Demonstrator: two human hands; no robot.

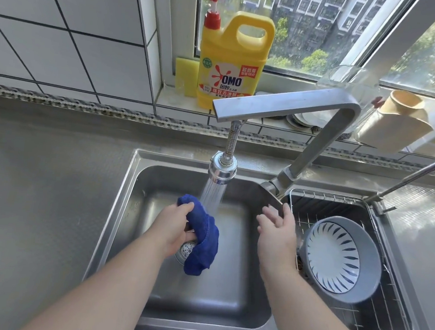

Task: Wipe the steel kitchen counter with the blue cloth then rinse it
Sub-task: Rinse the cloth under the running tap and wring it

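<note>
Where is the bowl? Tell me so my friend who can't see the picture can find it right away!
Start at the steel double sink under the window. Look in its right basin, where a wire rack sits, right of the person's open right hand. The bowl rests tilted in that rack: it is round, grey outside, white inside with dark dashes fanning out, the only dish there.

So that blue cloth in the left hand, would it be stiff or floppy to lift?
Probably floppy: the blue cloth droops in folds below the left hand gripping it. Likely heavier than it looks, since the faucet spray falls right by it. It probably drips when lifted.
</note>
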